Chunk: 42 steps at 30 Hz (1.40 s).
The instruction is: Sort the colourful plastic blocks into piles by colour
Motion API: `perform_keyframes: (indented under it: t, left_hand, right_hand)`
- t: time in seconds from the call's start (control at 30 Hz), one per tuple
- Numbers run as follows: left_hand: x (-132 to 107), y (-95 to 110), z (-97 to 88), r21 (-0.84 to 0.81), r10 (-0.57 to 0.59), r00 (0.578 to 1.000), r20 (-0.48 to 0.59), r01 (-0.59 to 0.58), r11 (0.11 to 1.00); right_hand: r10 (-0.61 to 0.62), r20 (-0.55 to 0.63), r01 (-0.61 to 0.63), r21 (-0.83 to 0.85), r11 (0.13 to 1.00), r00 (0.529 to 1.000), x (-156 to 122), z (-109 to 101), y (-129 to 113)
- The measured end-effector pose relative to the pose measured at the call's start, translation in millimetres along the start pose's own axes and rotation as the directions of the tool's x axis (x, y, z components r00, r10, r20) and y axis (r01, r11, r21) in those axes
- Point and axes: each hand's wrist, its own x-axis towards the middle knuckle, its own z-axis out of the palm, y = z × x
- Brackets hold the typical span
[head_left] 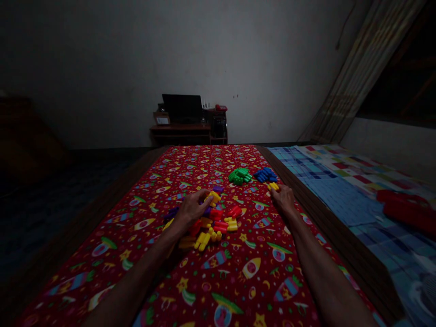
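My left hand (193, 206) is closed, its thumb and fingers pinching a yellow toy block (213, 198) over a mixed pile. In that pile lie red blocks (220, 225), yellow blocks (203, 241) and purple blocks (218, 189); my hand and forearm hide part of it. Off to the right, my right hand (283, 198) has its fingertips on another yellow block (273, 186), just in front of a heap of blue blocks (265, 175). Left of the blue heap sits a heap of green blocks (240, 176).
A red patterned cloth (252, 268) covers the long table, whose brown edge (357, 254) shows at the right. Beyond that edge is a bed with a checked sheet (344, 200). A desk with a monitor (183, 108) stands against the far wall.
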Motion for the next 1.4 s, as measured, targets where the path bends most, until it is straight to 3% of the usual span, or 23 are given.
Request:
perform_keyframes:
  t: [0.1, 0.2, 0.33, 0.4, 0.47, 0.57, 0.63, 0.77, 0.83, 0.9, 1.03, 1.13, 1.27, 1.4]
  left_hand:
    - [-1.8, 3.3, 2.5, -0.066, 0.027, 1.0, 0.007, -0.026, 0.997]
    - [-3.9, 4.8, 6.3, -0.125, 0.047, 0.999, 0.024, -0.043, 0.991]
    - [-4.0, 6.4, 13.1, -0.256, 0.02, 0.999, 0.05, -0.007, 0.967]
    - [-3.8, 7.7, 16.8, -0.348, -0.011, 0.998, 0.066, 0.033, 0.937]
    - [-4.1, 9.4, 19.5, -0.429, -0.04, 0.995, 0.088, 0.074, 0.9]
    - [-5.4, 11.4, 20.7, -0.503, -0.061, 0.992, 0.112, 0.11, 0.857]
    - [-6.6, 11.7, 19.7, -0.523, -0.059, 0.991, 0.119, 0.113, 0.845]
    - [-10.5, 11.4, 17.3, -0.398, 0.019, 0.997, 0.078, 0.013, 0.917]
    - [-14.8, 12.8, 17.8, -0.264, 0.111, 0.99, 0.089, -0.084, 0.961]
    - [-21.2, 16.2, 20.1, -0.165, 0.225, 0.962, 0.155, -0.2, 0.966]
    - [-36.2, 27.9, 28.1, -0.011, 0.378, 0.868, 0.323, -0.396, 0.918]
    - [-44.4, 36.2, 33.3, 0.135, 0.38, 0.844, 0.378, -0.456, 0.88]
    - [-48.6, 38.9, 39.4, 0.259, 0.355, 0.843, 0.403, -0.477, 0.84]
    - [-47.2, 35.5, 42.3, 0.281, 0.353, 0.847, 0.397, -0.479, 0.832]
  right_hand:
    - [0.07, 0.012, -0.069, -0.086, 0.994, 0.997, -7.7, 1.1, 8.3]
    - [0.07, -0.024, -0.072, -0.077, 0.994, 0.997, -8.8, -5.1, -0.8]
    - [-0.023, -0.087, 0.036, 0.16, 0.986, 0.996, -2.0, -28.7, -44.4]
    - [-0.172, 0.03, 0.149, 0.37, 0.917, 0.985, -5.2, -39.4, -77.6]
    - [-0.395, 0.203, 0.212, 0.586, 0.782, 0.896, -16.6, -44.2, -111.0]
    - [-0.619, 0.257, 0.288, 0.713, 0.64, 0.742, -38.6, -41.3, -145.6]
    - [-0.642, 0.246, 0.352, 0.669, 0.655, 0.726, -45.9, -37.7, -152.8]
    - [-0.496, 0.163, 0.368, 0.487, 0.792, 0.853, -33.5, -39.0, -131.5]
    - [-0.37, 0.091, 0.315, 0.364, 0.876, 0.925, -22.1, -43.4, -107.3]
    - [-0.26, 0.015, 0.251, 0.207, 0.946, 0.966, -13.9, -48.0, -77.5]
    - [-0.158, -0.06, 0.154, -0.06, 0.986, 0.986, -13.3, -53.8, -18.3]
    - [-0.124, -0.042, 0.116, -0.153, 0.981, 0.991, -19.5, -53.7, 9.6]
    - [-0.109, -0.056, 0.096, -0.187, 0.978, 0.993, -23.2, -45.8, 20.9]
    - [-0.115, -0.052, 0.105, -0.164, 0.981, 0.992, -24.1, -34.0, 19.6]
